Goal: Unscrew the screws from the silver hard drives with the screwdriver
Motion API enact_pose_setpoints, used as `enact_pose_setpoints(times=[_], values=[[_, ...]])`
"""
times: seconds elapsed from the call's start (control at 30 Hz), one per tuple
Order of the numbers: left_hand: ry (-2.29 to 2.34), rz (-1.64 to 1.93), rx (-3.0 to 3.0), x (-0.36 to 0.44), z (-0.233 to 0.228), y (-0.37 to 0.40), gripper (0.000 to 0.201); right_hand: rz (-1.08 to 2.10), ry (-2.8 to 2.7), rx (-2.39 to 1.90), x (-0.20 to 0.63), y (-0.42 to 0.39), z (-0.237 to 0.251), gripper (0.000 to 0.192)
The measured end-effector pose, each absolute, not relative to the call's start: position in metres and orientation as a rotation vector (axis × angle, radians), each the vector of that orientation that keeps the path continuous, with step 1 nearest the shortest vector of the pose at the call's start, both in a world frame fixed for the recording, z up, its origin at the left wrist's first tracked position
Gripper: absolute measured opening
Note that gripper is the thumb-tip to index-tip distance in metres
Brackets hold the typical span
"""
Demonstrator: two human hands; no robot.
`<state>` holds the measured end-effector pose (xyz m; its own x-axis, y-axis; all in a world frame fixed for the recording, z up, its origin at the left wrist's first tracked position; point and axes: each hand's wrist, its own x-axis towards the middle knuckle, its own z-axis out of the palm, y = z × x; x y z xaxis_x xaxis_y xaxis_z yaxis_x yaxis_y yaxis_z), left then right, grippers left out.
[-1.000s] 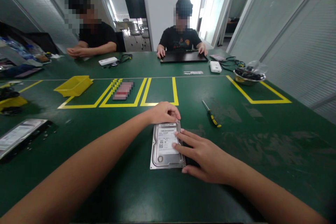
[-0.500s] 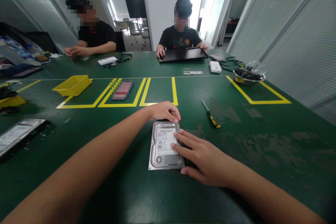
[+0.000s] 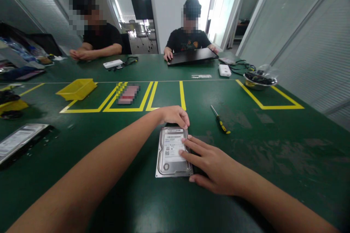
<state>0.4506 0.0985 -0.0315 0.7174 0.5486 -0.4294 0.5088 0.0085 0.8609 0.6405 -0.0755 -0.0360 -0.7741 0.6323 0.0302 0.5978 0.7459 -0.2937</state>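
A silver hard drive point(image 3: 172, 166) with a white label lies flat on the green table in front of me. My left hand point(image 3: 175, 115) is bent over its far right corner, thumb and fingers closed together there; whatever they may pinch is hidden. Along the drive's right side rests my right hand point(image 3: 212, 164), its fingers spread, two fingertips on the label and the thumb at the near right corner. To the right and farther off lies a black and yellow screwdriver point(image 3: 221, 121), its shaft pointing away from me.
Another hard drive point(image 3: 23, 140) lies at the left with small bits beside it. A yellow bin point(image 3: 77, 90), a pink block point(image 3: 128, 94) and a metal bowl point(image 3: 259, 84) of dark parts stand farther back. Across the table, one person holds a dark panel point(image 3: 193, 56); another sits left.
Both hands keep their places on the hard drive. The person across has tilted the dark panel up somewhat. The whole view has shifted very slightly.
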Motion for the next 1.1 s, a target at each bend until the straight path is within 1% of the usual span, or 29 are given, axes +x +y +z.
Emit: enact_pose_setpoints(times=[0.7,1.1], values=[[0.906,-0.046,1.573,0.4501,-0.0312,0.105,0.019,0.422,-2.826,-1.016,0.6408,-0.0763,-0.0361,0.066],[0.888,0.014,1.565,0.4486,-0.0336,0.1014,0.018,0.402,-2.815,-1.006,0.6412,-0.0749,-0.0361,0.066]])
